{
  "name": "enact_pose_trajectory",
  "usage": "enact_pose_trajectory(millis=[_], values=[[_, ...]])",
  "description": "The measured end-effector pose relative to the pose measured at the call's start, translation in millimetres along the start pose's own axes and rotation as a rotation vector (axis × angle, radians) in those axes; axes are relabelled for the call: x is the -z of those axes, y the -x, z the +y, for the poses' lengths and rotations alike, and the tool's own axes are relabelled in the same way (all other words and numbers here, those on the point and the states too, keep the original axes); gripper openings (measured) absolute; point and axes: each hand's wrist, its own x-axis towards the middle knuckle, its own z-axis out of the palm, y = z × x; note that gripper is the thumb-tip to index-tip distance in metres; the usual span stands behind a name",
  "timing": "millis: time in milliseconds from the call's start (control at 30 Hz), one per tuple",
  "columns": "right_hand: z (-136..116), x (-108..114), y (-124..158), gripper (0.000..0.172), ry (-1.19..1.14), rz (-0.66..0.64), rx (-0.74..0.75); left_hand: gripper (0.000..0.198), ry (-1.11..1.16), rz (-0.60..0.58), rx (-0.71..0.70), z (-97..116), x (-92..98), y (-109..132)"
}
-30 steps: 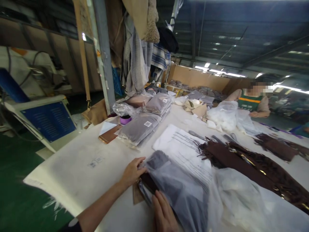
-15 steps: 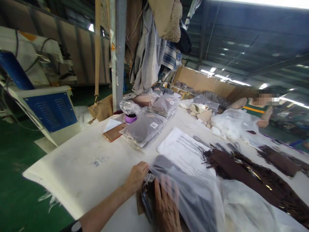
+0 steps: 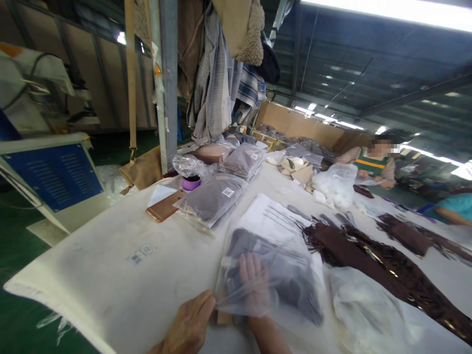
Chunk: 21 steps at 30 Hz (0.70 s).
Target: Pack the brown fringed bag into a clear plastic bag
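My left hand [image 3: 190,327] is closed, pinching the near edge of a clear plastic bag [image 3: 273,265] at the front of the white table [image 3: 110,275]. My right hand [image 3: 254,282] is inside the bag, fingers stretched out and seen through the film. It lies on a dark brown garment [image 3: 291,290] that sits in the bag. The bag is lifted a little at my end and rests over a stack of flat white bags [image 3: 273,216].
Brown fringed garments [image 3: 372,255] lie to the right. Bagged garments [image 3: 214,196], a phone [image 3: 164,212], a purple tape roll [image 3: 191,183] and loose labels [image 3: 140,254] sit to the left. A co-worker [image 3: 374,162] stands at the far end. Clothes hang on a post [image 3: 167,83].
My right hand has slid into the bag and pushed deeper. My left hand has drawn back towards me along the bag's edge, and the bag's mouth has risen.
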Motion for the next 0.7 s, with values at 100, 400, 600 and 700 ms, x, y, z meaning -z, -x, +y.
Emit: enact_pose_trajectory(millis=[100,400,600,700], values=[[6,-9,-9,0.041,-0.023,-0.1,-0.059,0.027,0.049,-0.033,0.049,1,3.8,-2],[9,-24,-32,0.039,-0.035,-0.11,-0.088,0.018,0.381,-0.177,0.422,19,3.0,-15],[13,-12,-12,0.041,-0.003,-0.077,-0.035,0.03,0.464,-0.184,0.921,28,-4.8,-23],[29,6,12,0.047,0.066,-0.04,-0.061,0.048,0.578,-0.167,1.106,32,-3.6,-27]])
